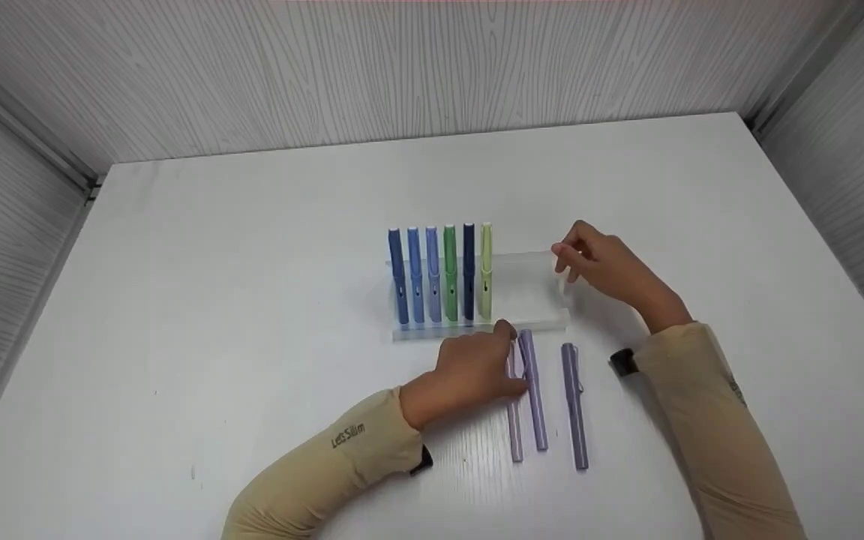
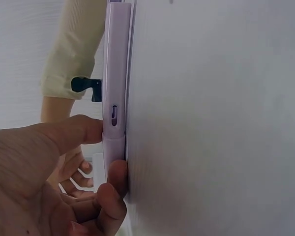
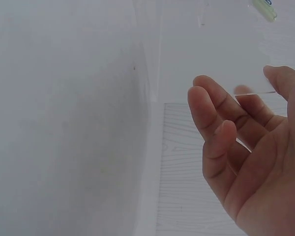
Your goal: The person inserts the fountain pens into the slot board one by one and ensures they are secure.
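My left hand (image 1: 477, 367) pinches a pale pink-lilac fountain pen (image 1: 515, 427) lying on the table in front of the rack. In the left wrist view the thumb is on one side of that pen (image 2: 116, 69) near its ink window, with fingers curled by its lower end. With thumb and fingers, my right hand (image 1: 601, 262) grips the right edge of the clear acrylic pen rack (image 1: 529, 281). The right wrist view shows a finger through the rack's clear sheet (image 3: 211, 54). A lilac pen (image 1: 535, 405) lies beside the pinched one.
Several capped pens, among them a green pen (image 1: 451, 274) and a yellow-green pen (image 1: 486, 274), stand in the rack's left part. A darker purple pen (image 1: 574, 405) lies farther right on the white table (image 1: 252, 262). Wood-grain panels (image 1: 402, 67) border the table.
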Tool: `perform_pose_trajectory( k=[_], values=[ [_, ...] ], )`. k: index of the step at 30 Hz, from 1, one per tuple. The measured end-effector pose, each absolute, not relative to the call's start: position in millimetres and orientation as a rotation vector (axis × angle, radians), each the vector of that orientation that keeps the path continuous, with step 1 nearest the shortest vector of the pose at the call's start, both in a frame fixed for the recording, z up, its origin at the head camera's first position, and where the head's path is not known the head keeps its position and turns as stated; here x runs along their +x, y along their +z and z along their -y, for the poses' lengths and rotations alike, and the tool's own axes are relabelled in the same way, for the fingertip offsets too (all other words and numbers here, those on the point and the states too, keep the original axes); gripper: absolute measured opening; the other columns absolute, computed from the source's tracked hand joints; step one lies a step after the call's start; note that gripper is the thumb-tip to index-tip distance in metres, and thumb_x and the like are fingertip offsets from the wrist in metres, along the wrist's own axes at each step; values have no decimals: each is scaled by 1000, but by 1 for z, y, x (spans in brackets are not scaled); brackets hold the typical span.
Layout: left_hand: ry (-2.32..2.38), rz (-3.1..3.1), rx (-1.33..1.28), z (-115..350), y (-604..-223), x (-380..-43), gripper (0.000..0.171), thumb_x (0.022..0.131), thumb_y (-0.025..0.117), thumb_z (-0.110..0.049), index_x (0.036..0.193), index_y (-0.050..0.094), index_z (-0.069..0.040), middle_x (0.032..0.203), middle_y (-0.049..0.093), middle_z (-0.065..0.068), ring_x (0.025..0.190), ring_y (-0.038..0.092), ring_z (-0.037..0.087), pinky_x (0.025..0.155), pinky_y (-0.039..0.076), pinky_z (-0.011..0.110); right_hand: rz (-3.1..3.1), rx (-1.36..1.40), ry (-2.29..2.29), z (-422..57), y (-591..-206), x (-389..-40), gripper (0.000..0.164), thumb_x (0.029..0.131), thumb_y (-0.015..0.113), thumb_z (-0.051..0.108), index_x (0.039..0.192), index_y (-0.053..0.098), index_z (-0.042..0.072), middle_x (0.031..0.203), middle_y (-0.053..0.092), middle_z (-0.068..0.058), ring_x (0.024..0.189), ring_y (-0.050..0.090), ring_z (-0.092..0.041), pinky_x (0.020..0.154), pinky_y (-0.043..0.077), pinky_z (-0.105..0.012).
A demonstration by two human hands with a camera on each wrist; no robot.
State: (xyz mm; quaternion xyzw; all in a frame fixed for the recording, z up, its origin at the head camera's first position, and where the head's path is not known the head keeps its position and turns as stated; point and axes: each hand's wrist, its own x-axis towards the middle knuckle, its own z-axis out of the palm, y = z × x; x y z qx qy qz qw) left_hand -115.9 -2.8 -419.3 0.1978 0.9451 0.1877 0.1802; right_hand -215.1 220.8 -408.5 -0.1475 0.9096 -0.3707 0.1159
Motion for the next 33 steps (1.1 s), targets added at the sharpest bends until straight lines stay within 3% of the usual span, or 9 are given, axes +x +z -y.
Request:
perform_pose_trajectory(
  k=[12,23,33],
  values=[
    [532,-2638,566,5,-417,-118,60,76,75,-33,125,50,-11,74,64,1,64,54,14,54,40,32,-2669,-449,-1078,-222,-410,-215,37,100,42,46,102,48,9,99,69,-7,81,65,-19,77,44,-33],
    [718,-2595,629,12,-402,-119,61,78,74,-34,130,48,-14,65,46,-7,58,44,10,50,33,25,-2670,-467,-1098,-222,-409,-216,40,99,42,49,101,49,9,98,69,-7,79,65,-18,77,44,-33],
    [815,-2627,689,15,-394,-122,60,80,72,-30,132,45,-17,66,55,-8,53,43,6,46,32,23,-2657,-436,-1085,-221,-408,-215,39,100,42,47,102,49,9,101,69,-9,82,65,-22,79,43,-35]
  ],
)
